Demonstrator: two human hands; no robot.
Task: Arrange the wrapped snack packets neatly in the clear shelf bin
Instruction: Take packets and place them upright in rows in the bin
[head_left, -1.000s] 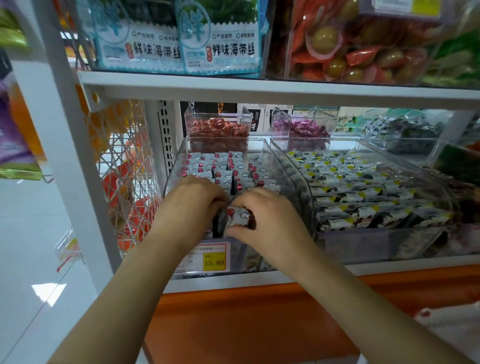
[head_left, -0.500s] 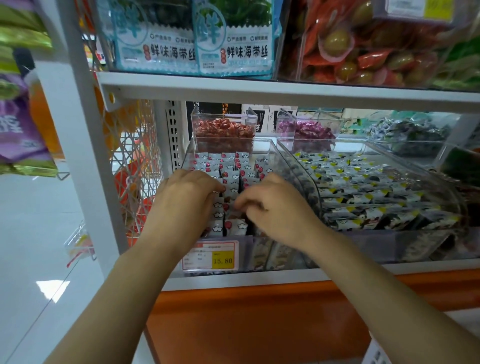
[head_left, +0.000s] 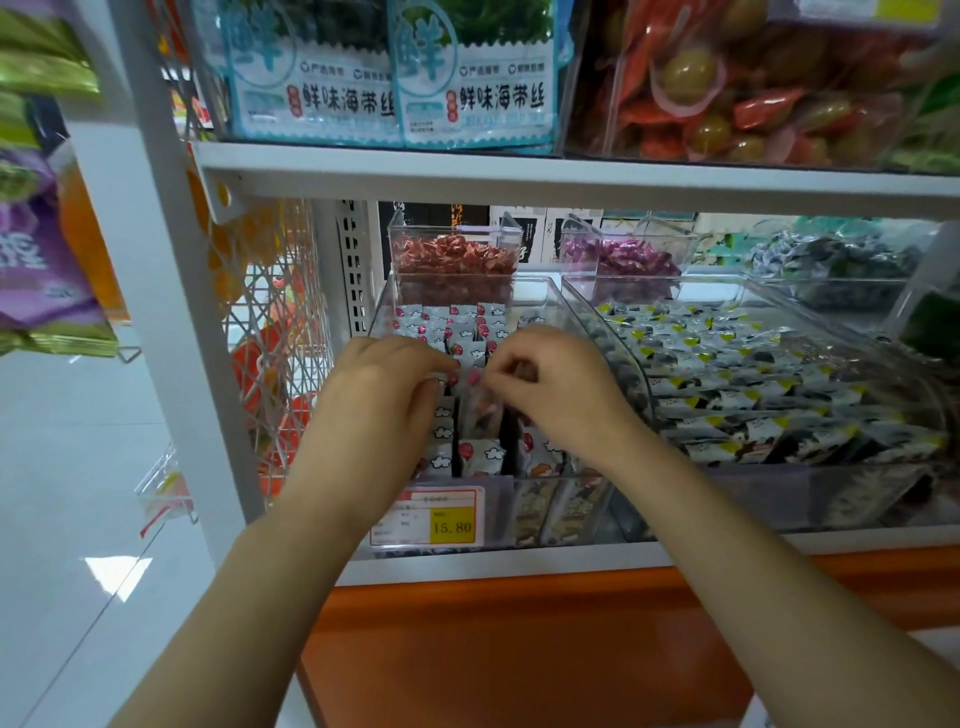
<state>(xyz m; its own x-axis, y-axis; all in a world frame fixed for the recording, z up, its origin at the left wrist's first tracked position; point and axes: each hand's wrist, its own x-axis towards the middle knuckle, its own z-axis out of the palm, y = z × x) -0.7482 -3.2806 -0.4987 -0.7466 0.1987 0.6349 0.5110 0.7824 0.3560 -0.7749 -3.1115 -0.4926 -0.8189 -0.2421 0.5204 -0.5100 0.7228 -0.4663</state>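
Both hands reach into the clear shelf bin (head_left: 530, 299) on the lower shelf (head_left: 519, 564), backs up and fingers curled. The left hand (head_left: 384, 389) pinches the top edge of a blurred packet (head_left: 480, 410) between thumb and fingertips. The right hand (head_left: 558, 387) brings its curled fingers to the same packet from the other side; whether they actually grip it cannot be told through the blur. Around the hands, the bin holds snack packets (head_left: 452, 322), white with pink spots and cloud marks, standing on edge in close rows from back wall to front. A price tag (head_left: 426, 517) with a yellow panel reading 15.80 is fixed to the bin's front wall. Just beside it, to the right, a wider clear bin (head_left: 779, 499) holds black-and-white packets with yellow corners (head_left: 753, 374), laid overlapping in rows. Behind the two bins stand smaller clear boxes, one of red-wrapped sweets (head_left: 452, 254) and one of purple-wrapped sweets (head_left: 623, 257), and farther right lies a heap of dark blue wrapped pieces (head_left: 841, 260). The upper shelf (head_left: 571, 179) carries blue-and-white seaweed bags (head_left: 389, 88) and a clear container of red and green packs (head_left: 753, 93). A white wire mesh panel (head_left: 270, 322) closes the left end, and an orange base panel (head_left: 519, 649) runs below.
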